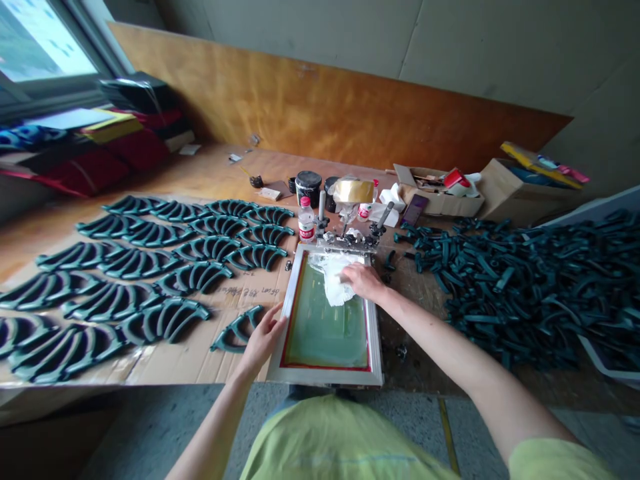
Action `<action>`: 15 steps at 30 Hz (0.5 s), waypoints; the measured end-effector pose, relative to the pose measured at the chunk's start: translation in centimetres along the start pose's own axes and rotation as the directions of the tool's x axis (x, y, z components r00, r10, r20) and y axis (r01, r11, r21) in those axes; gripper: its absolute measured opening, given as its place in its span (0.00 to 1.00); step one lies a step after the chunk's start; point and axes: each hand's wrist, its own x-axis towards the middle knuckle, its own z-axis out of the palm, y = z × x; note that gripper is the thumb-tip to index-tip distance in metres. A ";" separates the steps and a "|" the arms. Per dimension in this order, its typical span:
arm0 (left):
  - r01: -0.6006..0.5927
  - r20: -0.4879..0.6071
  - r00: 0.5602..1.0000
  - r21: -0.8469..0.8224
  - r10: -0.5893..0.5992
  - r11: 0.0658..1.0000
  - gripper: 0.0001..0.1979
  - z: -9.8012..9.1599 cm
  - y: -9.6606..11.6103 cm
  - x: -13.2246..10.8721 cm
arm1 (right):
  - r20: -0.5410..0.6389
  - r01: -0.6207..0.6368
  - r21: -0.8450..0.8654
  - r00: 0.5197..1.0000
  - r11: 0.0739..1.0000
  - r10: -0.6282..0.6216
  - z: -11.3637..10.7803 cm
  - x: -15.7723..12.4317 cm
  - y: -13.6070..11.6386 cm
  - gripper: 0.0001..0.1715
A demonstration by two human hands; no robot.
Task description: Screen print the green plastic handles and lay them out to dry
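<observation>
A screen-printing frame of pale metal lies flat, its green mesh bordered by red tape. My right hand presses a crumpled white cloth onto the upper part of the mesh. My left hand rests at the frame's left rail, fingertips on the metal. Just left of that hand, a dark teal arched plastic piece lies on the cardboard sheet. Several rows of matching pieces cover the sheet further left. Metal hinge clamps hold the frame's far edge.
A large heap of dark teal pieces lies to the right. Beyond the clamps stand a black-lidded jar, a plastic bottle, a phone and cardboard boxes. A plywood panel backs the bench.
</observation>
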 end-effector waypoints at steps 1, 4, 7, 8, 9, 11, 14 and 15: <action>0.006 0.001 1.000 -0.004 -0.006 1.000 0.41 0.0 0.0 0.0 | 0.004 0.078 0.018 0.997 0.997 -0.078 -0.1 -1.1 0.0 0.14; 0.021 0.005 1.000 -0.009 -0.021 1.000 0.42 0.1 0.0 0.0 | 0.038 0.219 0.077 0.974 0.973 -0.223 -1.2 -2.8 0.3 0.19; 0.011 -0.001 1.000 -0.006 -0.011 1.000 0.42 0.1 0.1 0.0 | 0.031 0.175 0.102 0.983 0.979 -0.179 -2.0 -2.0 0.5 0.14; 0.007 -0.002 1.000 -0.004 -0.007 1.000 0.41 0.1 0.1 -0.1 | -0.003 0.141 0.096 0.990 0.985 -0.142 -1.8 -1.7 0.4 0.12; 0.003 -0.004 1.000 -0.003 -0.003 1.000 0.41 0.1 0.2 -0.1 | -0.049 0.114 0.085 0.993 0.990 -0.111 -1.4 -1.5 0.1 0.12; -0.007 -0.001 1.000 -0.003 0.007 1.000 0.41 0.0 0.4 -0.2 | -0.135 0.111 0.071 0.986 0.991 -0.101 -0.2 -1.8 -0.6 0.14; -0.017 0.005 1.000 -0.002 0.017 1.000 0.40 -0.2 0.7 -0.4 | -0.175 0.181 0.096 0.971 0.979 -0.162 1.3 -3.6 -1.2 0.17; -0.012 0.008 1.000 -0.001 0.012 1.000 0.40 -0.2 0.9 -0.5 | -0.175 0.191 0.121 0.970 0.974 -0.169 1.4 -4.0 -1.1 0.16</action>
